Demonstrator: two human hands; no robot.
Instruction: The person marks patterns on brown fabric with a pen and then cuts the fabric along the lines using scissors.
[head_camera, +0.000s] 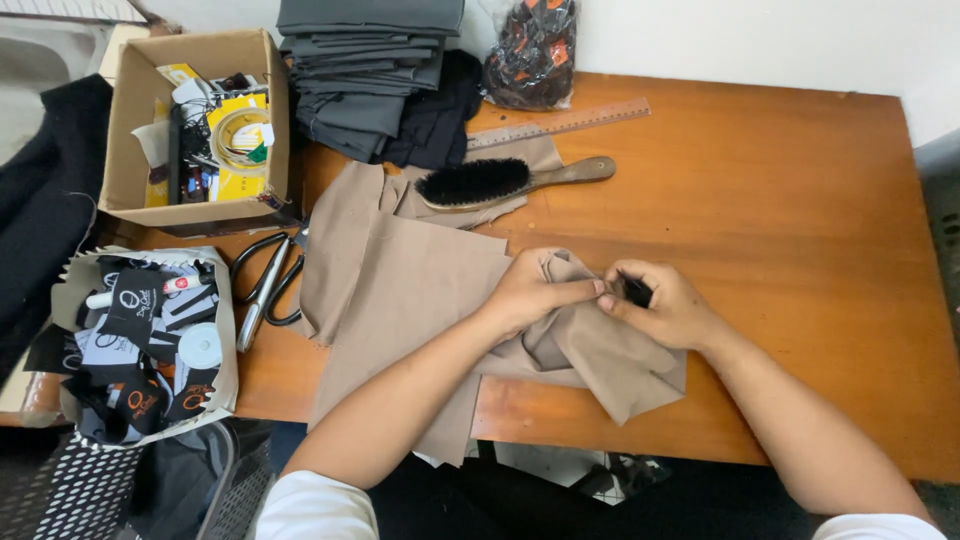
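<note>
The tan fabric (420, 290) lies on the wooden table (780, 200), just below the black-bristled brush (500, 182). Left hand (535, 290) and right hand (665, 305) meet fingertip to fingertip, both pinching a bunched fold. Scissors (265, 285) lie left of the fabric.

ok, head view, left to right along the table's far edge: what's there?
cardboard box → stack of dark folded fabric → bag of dark items → ruler, which starts under the bag and runs furthest right. Both hands sit nearer, on the tan cloth.
</note>
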